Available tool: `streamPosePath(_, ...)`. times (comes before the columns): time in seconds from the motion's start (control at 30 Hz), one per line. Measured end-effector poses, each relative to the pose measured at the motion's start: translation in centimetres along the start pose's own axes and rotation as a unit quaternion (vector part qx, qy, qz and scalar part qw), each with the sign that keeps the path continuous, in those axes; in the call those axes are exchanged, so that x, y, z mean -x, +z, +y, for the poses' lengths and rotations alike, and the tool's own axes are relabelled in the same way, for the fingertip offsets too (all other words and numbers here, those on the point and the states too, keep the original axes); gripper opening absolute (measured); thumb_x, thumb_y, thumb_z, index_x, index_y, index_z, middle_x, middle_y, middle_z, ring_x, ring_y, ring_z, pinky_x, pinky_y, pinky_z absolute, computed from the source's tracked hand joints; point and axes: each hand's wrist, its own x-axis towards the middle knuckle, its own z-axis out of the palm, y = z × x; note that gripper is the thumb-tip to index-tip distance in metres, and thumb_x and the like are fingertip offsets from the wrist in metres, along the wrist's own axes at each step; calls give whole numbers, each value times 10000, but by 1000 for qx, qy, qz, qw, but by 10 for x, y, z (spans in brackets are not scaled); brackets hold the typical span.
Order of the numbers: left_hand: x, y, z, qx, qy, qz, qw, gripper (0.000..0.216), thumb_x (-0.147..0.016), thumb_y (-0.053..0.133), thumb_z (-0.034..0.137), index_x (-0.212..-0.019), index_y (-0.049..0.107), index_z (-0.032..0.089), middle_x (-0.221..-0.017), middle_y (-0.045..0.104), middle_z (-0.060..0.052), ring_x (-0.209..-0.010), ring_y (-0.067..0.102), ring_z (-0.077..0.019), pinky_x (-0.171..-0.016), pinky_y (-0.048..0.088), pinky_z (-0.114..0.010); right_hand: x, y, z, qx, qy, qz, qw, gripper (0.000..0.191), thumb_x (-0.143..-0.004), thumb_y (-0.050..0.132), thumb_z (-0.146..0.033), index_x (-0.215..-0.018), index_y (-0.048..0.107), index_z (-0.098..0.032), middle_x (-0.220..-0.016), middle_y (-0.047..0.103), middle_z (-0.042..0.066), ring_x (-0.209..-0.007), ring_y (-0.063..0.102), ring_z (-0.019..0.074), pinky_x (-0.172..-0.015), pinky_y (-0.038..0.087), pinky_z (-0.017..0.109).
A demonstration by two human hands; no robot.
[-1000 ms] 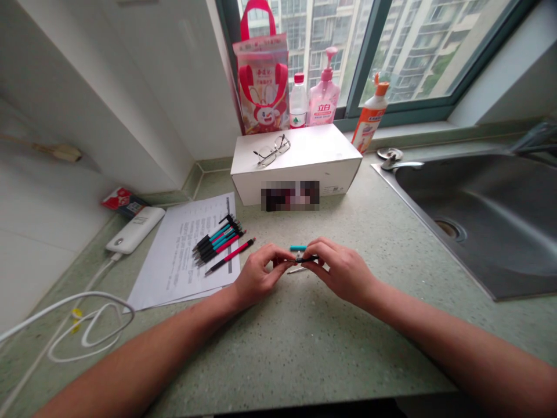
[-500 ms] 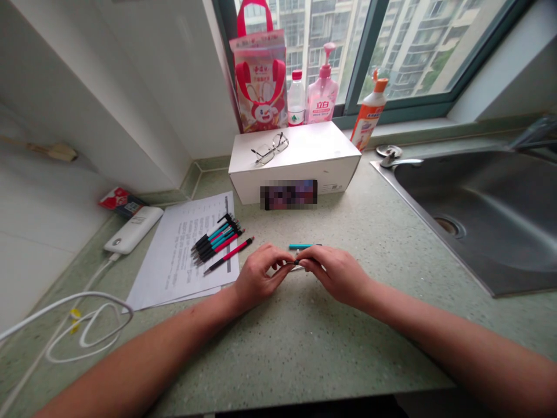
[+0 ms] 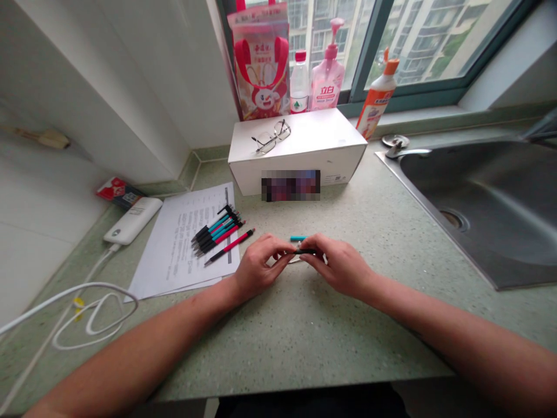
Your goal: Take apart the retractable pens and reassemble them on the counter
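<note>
A small black pen part (image 3: 304, 251) lies between my two hands above the counter. My left hand (image 3: 262, 264) pinches its left end with thumb and forefinger. At the other end my right hand (image 3: 338, 262) has thumb and fingers curled round it, hiding some of it. Just behind the fingers rests a teal pen barrel (image 3: 298, 238), partly covered by my right hand. A thin pale piece (image 3: 295, 260) shows under the fingertips, too small to name. Left of my hands, a red and black pen (image 3: 230, 247) lies beside several teal, red and black pens (image 3: 217, 232) on printed paper.
Behind the hands stands a white box (image 3: 300, 139) with eyeglasses (image 3: 272, 137) on top. Printed sheets (image 3: 174, 249), a white power bank (image 3: 133, 220) and its cable (image 3: 93, 284) are at left. A metal sink (image 3: 487, 232) is at right; bottles (image 3: 327, 81) line the window.
The black part now shows more between my hands, its length visible toward the right fingers. My view has tilted slightly, so the scene sits higher. Both hands keep their grip.
</note>
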Motion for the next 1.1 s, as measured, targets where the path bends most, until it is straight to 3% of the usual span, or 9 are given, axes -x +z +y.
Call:
streamPosePath(0.13, 1, 0, -1, 3, -2, 2, 1000, 83, -911, 660, 125, -976, 677, 174, -812, 724, -35, -682, 597, -135, -650, 503, -270, -1, -1, 0, 15, 2, -13, 1000, 238, -1015, 480, -384, -1034, 651, -221, -897, 744, 50, -761, 685, 186, -687, 470, 311)
streamPosePath(0.27, 1, 0, -2, 2, -4, 6, 1000, 84, -914, 660, 134, -982, 680, 177, -829, 732, -42, -706, 609, -144, -651, 507, -276, -1, -2, 0, 2, 14, -5, 1000, 270, -943, 600, -382, -1150, 612, -207, -889, 738, 40, -656, 652, 156, -628, 459, 289)
streamPosePath(0.37, 1, 0, -2, 4, -2, 7, 1000, 84, -913, 667, 140, -988, 682, 174, -823, 731, -41, -693, 606, -141, -645, 508, -273, -2, -3, 0, 11, 10, -9, 1000, 192, -977, 541, -364, -1022, 641, -207, -849, 733, 41, -686, 660, 167, -635, 454, 290)
streamPosePath(0.43, 1, 0, -2, 5, -2, 6, 1000, 84, -917, 665, 145, -993, 686, 175, -826, 732, -42, -695, 608, -140, -653, 510, -274, -3, -4, 0, 17, 1, -17, 1000, 264, -1015, 463, -379, -958, 659, -212, -868, 738, 53, -746, 675, 183, -670, 463, 303)
streamPosePath(0.6, 2, 0, -4, 6, -2, 9, 1000, 83, -915, 672, 144, -992, 687, 171, -836, 739, -41, -705, 610, -140, -661, 506, -273, -2, -4, 1, -5, 10, -2, 1000, 297, -944, 595, -417, -1148, 621, -202, -884, 729, 37, -635, 635, 146, -621, 457, 285)
streamPosePath(0.7, 3, 0, -5, 6, -5, 10, 1000, 96, -912, 674, 142, -1002, 687, 173, -833, 736, -38, -698, 606, -139, -648, 503, -269, -2, -4, 1, 0, 9, 4, 1000, 220, -959, 569, -385, -1042, 635, -192, -821, 718, 29, -632, 630, 151, -603, 442, 281)
streamPosePath(0.8, 3, 0, -4, 5, -7, 10, 1000, 92, -914, 674, 149, -1000, 691, 177, -832, 737, -36, -701, 612, -139, -652, 508, -269, -3, -4, 1, 14, -6, -6, 1000, 267, -1016, 465, -377, -972, 662, -203, -862, 728, 45, -736, 664, 175, -664, 456, 298)
streamPosePath(0.93, 2, 0, -4, 2, -6, 13, 1000, 77, -921, 669, 163, -994, 693, 173, -836, 741, -42, -726, 627, -144, -662, 517, -273, -3, -4, 2, 0, 2, 1, 1000, 285, -939, 609, -386, -1149, 625, -193, -887, 720, 27, -638, 634, 143, -625, 450, 282)
streamPosePath(1.1, 1, 0, -4, -1, -5, 13, 1000, 73, -914, 681, 157, -986, 690, 165, -823, 737, -38, -701, 617, -138, -653, 510, -270, -3, -4, 1, 6, -8, 16, 1000, 176, -973, 565, -350, -965, 650, -196, -810, 712, 20, -646, 628, 142, -613, 431, 271)
